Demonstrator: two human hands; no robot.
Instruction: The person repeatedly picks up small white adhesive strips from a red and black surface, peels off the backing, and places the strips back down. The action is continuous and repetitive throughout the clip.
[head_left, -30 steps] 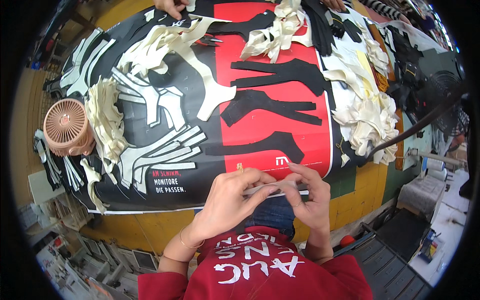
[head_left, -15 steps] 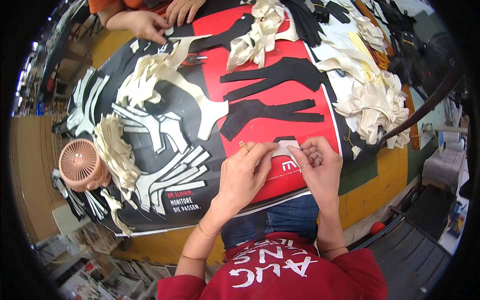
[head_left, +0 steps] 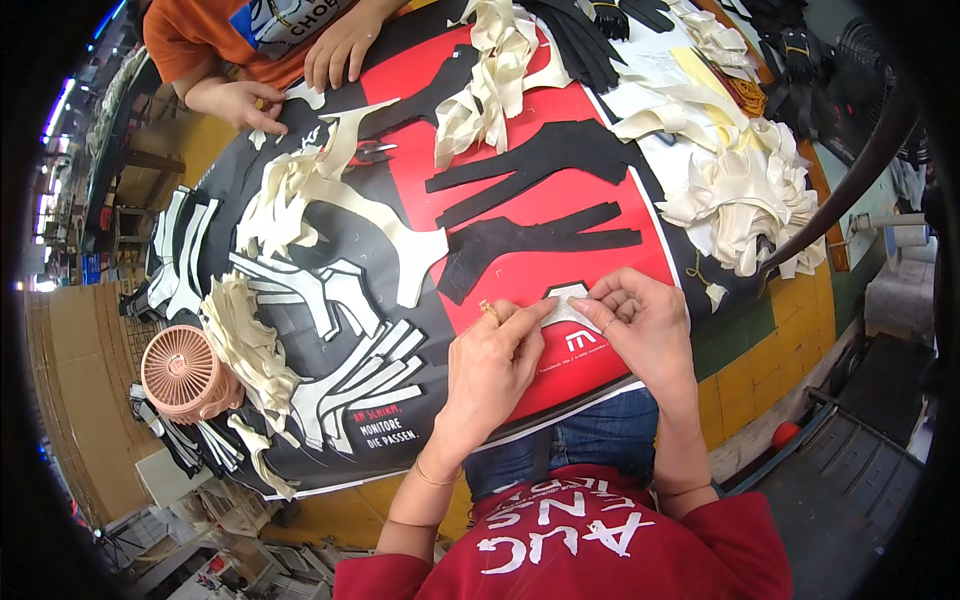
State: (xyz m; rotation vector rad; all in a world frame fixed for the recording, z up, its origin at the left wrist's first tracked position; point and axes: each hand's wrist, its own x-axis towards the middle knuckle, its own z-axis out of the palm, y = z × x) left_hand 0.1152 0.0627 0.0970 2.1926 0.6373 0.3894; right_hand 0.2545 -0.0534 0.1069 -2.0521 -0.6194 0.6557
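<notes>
Near the table's front edge, a small white curved fabric piece [head_left: 567, 310] lies over a black fabric piece [head_left: 570, 289], whose dark edge shows behind it. At its left end my left hand [head_left: 490, 358] is closed, thumb and forefinger pinching the white piece. My right hand [head_left: 642, 325] pinches the other end, with its remaining fingers curled. Just beyond my hands rest two black forked fabric pieces [head_left: 515, 240] [head_left: 540, 165] on the red part of the mat [head_left: 610, 262]. A cream fabric strip [head_left: 412, 255] lies to their left.
At the far left a co-worker's hands [head_left: 340, 50] handle a white piece [head_left: 305, 96]. Snips [head_left: 372, 152] lie nearby. White-and-black pieces [head_left: 360, 380], a cream stack [head_left: 240, 330] and a pink fan [head_left: 182, 370] stand left. A cream heap [head_left: 750, 205] and dark curved bar [head_left: 850, 190] are right.
The white piece now lies lower and flatter over the black one, its ends still pinched. My view has shifted slightly. The co-worker's hands have moved apart, showing a white piece.
</notes>
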